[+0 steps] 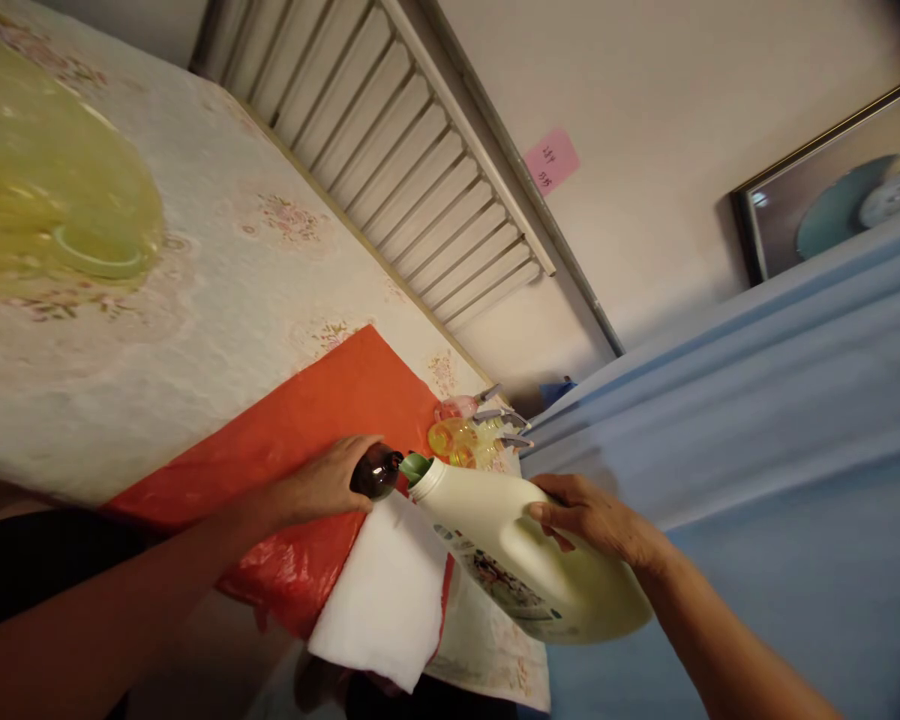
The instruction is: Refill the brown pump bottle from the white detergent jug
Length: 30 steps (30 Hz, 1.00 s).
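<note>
Right hand (596, 520) at 5 o'clock is gripping the tilted white jug (525, 560), fingers curled around its body. Left hand (322, 485) is wrapping a small brown bottle (376, 472) at centre, jug's green spout (415, 467) touching it. White cloth (386, 600) is lying beneath, red bag (307, 440) at 9 o'clock, yellow cover (52, 190) far at 10 o'clock.

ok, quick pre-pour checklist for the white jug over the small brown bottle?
1. Right hand grips the white plastic detergent jug by its handle side: ok.
2. Left hand steadies the small dark brown bottle: ok.
3. Jug's green spout lined up with the bottle's mouth: close beside it, exact alignment cannot tell.
4. Brown bottle uncapped: cannot tell, the hand and spout hide its mouth.
5. White folded cloth and red plastic bag lie under the bottle to catch drips: ok.
6. Liquid already flowing: cannot tell.
</note>
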{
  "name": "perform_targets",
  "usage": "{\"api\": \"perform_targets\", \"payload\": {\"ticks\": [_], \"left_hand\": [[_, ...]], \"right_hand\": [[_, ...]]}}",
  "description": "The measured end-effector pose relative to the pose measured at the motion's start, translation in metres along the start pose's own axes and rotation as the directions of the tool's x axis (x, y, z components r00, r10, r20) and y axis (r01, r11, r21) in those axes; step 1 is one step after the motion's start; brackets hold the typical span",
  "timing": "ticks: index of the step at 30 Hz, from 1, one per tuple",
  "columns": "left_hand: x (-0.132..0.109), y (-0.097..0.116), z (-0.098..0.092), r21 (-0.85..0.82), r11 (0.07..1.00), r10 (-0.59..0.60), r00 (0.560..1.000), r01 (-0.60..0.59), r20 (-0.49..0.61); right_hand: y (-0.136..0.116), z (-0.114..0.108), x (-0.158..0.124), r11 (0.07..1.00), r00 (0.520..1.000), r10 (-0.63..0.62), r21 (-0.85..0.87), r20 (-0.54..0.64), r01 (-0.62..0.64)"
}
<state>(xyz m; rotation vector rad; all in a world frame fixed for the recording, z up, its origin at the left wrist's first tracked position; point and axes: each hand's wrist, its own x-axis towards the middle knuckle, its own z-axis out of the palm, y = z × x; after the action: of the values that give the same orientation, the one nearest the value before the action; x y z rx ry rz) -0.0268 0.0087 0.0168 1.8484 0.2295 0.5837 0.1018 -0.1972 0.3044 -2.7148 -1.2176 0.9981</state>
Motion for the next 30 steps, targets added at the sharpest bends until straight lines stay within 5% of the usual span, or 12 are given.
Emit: {"api": "perform_targets", "payload": {"ticks": [30], "left_hand": [[0.003,-0.014,0.008,-0.001,0.999,0.05,0.998,-0.05,-0.025]], "right_hand": [[0.01,0.002,0.0,1.0,1.0,-0.019,0.015,-0.001,0.019]]}}
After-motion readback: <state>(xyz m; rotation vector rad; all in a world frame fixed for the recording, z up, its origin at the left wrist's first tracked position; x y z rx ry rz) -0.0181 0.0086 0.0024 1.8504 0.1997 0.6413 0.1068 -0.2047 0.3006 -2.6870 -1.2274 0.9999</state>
